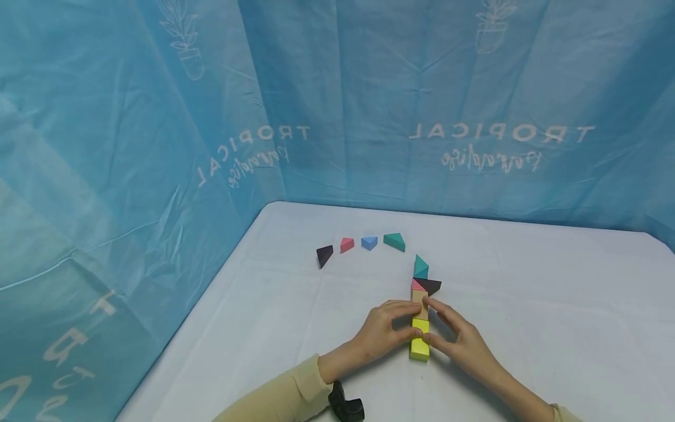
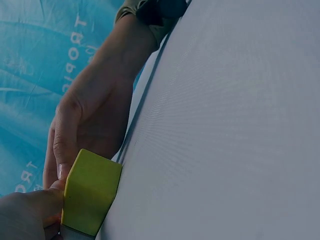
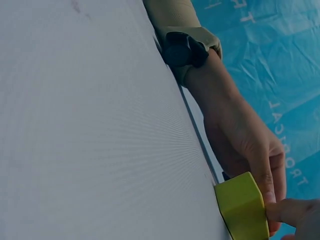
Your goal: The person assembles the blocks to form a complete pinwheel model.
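A yellow block (image 1: 419, 350) and a plain wooden block (image 1: 418, 296) lie end to end in a line on the table. From the left side my left hand (image 1: 377, 333) touches the row, thumb on the yellow block and index finger on the wooden one. Opposite it, my right hand (image 1: 466, 347) does the same with its thumb and index fingertip. In the left wrist view the yellow block (image 2: 92, 192) shows its end face, with thumbs close by. A small pink triangle (image 1: 417, 285), a black triangle (image 1: 429, 285) and a teal triangle (image 1: 420, 265) continue the row at its far end.
Beyond the row, a green triangle (image 1: 395, 241), a blue one (image 1: 369, 242), a pink one (image 1: 346, 244) and a black one (image 1: 324, 255) form a loose arc leftward. A white cloth (image 1: 527, 305) covers the table. Blue printed curtains (image 1: 369, 105) enclose the back and left.
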`<state>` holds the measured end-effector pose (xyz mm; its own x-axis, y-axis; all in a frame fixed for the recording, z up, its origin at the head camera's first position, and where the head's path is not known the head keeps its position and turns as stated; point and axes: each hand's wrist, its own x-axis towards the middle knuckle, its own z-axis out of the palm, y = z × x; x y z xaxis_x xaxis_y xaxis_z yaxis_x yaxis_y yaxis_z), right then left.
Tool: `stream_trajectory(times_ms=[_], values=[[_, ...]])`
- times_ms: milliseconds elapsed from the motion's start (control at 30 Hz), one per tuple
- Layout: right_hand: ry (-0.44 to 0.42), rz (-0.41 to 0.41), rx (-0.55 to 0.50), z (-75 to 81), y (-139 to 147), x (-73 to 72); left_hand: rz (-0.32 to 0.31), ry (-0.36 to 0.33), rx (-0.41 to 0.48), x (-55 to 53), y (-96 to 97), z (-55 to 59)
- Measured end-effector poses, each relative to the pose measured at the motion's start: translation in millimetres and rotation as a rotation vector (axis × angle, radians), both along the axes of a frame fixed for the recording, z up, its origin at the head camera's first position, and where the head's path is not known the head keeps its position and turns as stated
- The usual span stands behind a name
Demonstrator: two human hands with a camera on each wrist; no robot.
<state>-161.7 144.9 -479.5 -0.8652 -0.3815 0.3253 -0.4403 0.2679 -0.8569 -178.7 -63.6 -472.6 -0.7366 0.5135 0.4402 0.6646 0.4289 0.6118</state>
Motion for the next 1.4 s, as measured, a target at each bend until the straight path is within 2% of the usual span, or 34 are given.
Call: stream_trajectory(times_ms=[333, 467, 567, 700, 800, 867, 933, 1100, 1267, 1400], values=[[-0.02, 0.012, 0.004, -3.3, 2.4, -2.3, -0.003, -0.013, -0.022, -2.5, 0.2, 5.5], [-0.032, 0.009, 0.02, -3.2, 1.8, -1.9, 0.01, -0.012, -0.027, -11.2, -5.5, 11.8], [-0.029, 0.008, 0.022, -1.8, 1.3, -1.9, 0.067, -0.027, -0.013, -29.7, -13.4, 22.2], [-0.031, 0.012, 0.015, -0.9, 1.5, -2.1, 0.211, -0.047, 0.025, -69.0, -29.9, 34.3], [-0.039, 0.008, 0.016, -1.4, 1.7, -2.2, 0.317, -0.054, 0.066, -99.2, -43.1, 35.5], [-0.047, 0.003, 0.018, -2.0, 1.9, -2.1, 0.359, -0.067, 0.093, -114.4, -49.6, 34.3], [-0.055, -0.004, 0.026, -1.9, 2.0, -2.1, 0.385, -0.067, 0.118, -125.1, -52.4, 32.2], [-0.054, 0.002, 0.017, -1.1, 2.6, -2.1, 0.379, -0.061, 0.132, -143.1, -53.9, 25.2], [-0.053, 0.018, -0.007, -0.7, 3.0, -1.1, 0.353, -0.048, 0.037, -153.8, -53.0, 17.9], [-0.041, 0.03, -0.023, 0.3, 3.1, -1.6, 0.363, -0.024, -0.016, -158.2, -51.8, 15.3]])
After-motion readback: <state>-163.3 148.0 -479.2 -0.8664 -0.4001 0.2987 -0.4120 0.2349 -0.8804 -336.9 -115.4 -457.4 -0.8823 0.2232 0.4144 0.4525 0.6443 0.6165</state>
